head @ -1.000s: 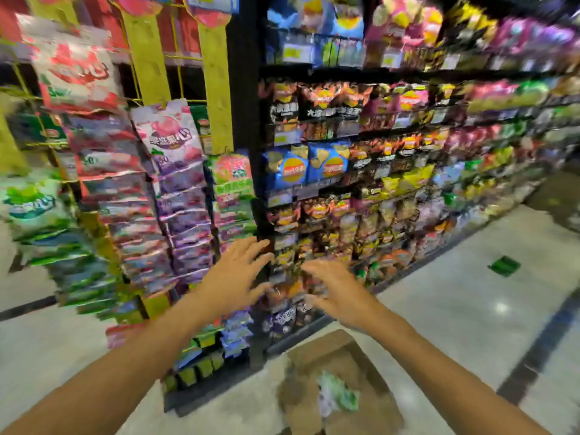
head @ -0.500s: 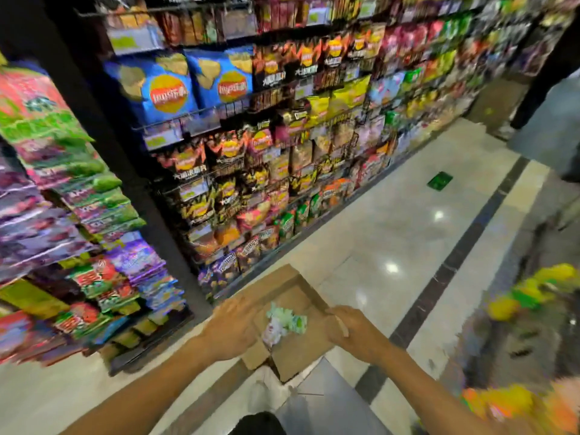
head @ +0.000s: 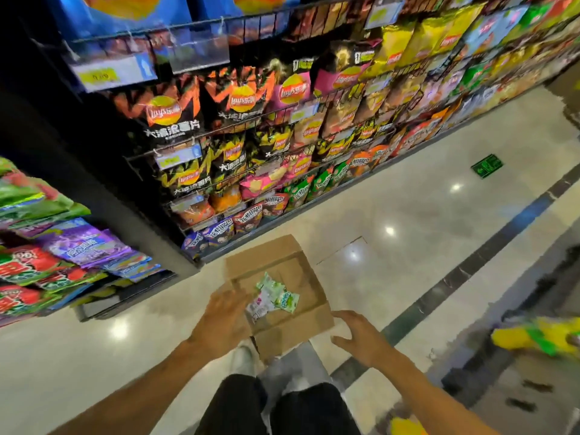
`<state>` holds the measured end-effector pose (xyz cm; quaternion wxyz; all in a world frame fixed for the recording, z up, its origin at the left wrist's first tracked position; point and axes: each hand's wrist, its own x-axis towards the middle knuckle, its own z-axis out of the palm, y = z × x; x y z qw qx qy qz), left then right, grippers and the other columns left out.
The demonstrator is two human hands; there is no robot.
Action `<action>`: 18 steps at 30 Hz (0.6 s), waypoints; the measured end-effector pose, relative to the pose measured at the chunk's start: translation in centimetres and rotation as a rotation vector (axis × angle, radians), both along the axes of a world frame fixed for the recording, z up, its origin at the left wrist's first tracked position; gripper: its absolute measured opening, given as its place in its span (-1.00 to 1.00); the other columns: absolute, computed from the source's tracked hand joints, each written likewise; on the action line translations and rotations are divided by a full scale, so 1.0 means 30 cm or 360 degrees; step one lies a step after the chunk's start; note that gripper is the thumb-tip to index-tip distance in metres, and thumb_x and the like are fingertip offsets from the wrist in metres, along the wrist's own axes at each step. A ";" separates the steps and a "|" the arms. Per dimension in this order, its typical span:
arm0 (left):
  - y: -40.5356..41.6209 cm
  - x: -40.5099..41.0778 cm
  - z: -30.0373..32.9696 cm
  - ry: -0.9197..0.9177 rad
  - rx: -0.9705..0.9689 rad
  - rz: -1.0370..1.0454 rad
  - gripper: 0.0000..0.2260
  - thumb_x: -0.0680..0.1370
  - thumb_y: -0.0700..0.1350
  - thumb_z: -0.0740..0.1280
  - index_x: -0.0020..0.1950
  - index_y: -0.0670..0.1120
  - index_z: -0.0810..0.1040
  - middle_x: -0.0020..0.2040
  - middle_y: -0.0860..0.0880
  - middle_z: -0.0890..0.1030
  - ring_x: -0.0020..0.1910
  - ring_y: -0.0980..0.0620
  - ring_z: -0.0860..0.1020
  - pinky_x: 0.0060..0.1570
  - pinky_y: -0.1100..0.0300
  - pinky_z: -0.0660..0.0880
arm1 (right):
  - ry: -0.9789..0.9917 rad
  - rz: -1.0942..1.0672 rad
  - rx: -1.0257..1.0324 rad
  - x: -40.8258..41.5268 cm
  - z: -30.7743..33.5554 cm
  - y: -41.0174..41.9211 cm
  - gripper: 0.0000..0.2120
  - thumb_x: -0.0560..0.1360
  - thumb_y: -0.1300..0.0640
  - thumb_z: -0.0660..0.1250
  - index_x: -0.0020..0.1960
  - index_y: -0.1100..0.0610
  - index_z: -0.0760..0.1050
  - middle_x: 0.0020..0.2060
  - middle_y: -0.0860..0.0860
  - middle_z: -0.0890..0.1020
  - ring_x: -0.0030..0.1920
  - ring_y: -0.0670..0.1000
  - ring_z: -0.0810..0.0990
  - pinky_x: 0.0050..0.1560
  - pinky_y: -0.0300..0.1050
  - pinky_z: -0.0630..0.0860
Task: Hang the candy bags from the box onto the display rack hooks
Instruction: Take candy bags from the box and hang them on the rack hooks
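where they hovered before, left hand (head: pixel 221 321) and right hand (head: pixel 361 335) now flank the box (head: pixel 301 332), open, empty.

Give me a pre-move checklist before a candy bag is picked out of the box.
1. Box open, flaps out of the way: ok.
2. Candy bags left inside, lying on the box floor: ok.
3. Left hand free, at the box's left side beside the bags: ok.
4. Right hand free, fingers spread near the box's right corner: ok.
5. Free hook on the display rack at the left: cannot tell, hanging bags cover it.
6. How many bags remain: cannot tell, they overlap and blur.
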<state>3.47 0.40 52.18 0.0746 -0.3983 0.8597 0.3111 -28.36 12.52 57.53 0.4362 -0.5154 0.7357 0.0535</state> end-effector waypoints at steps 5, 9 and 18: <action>-0.020 -0.069 -0.220 0.0064 0.0038 0.0356 -0.41 0.43 0.00 0.42 0.42 -0.05 0.33 0.25 -0.16 0.61 0.16 -0.21 0.60 0.23 0.06 0.37 | -0.0066 0.0022 0.0200 -0.117 -0.285 -0.171 -0.44 0.55 -0.14 0.35 0.46 0.08 0.36 0.36 0.03 0.51 0.32 0.04 0.50 0.23 -0.30 0.35; 0.040 -0.111 -0.582 -0.0175 0.0065 0.0386 -0.52 0.64 0.13 0.01 0.41 -0.08 0.45 0.41 -0.13 0.48 0.36 -0.23 0.46 0.48 0.09 0.06 | -0.0113 0.0041 0.0268 -0.193 -0.647 -0.299 -0.56 0.59 0.05 0.37 0.42 0.06 0.36 0.19 -0.08 0.48 0.22 -0.04 0.51 0.10 -0.46 0.28; 0.102 -0.353 -1.394 -0.0164 0.0375 0.0739 -0.41 0.43 -0.11 0.53 0.43 -0.09 0.45 0.42 -0.12 0.47 0.36 -0.25 0.47 0.33 -0.12 0.44 | -0.0259 0.0184 0.0433 -0.254 -1.643 -0.418 -0.48 0.56 0.06 0.41 0.47 0.09 0.38 0.33 0.01 0.53 0.35 0.01 0.50 0.23 -0.24 0.39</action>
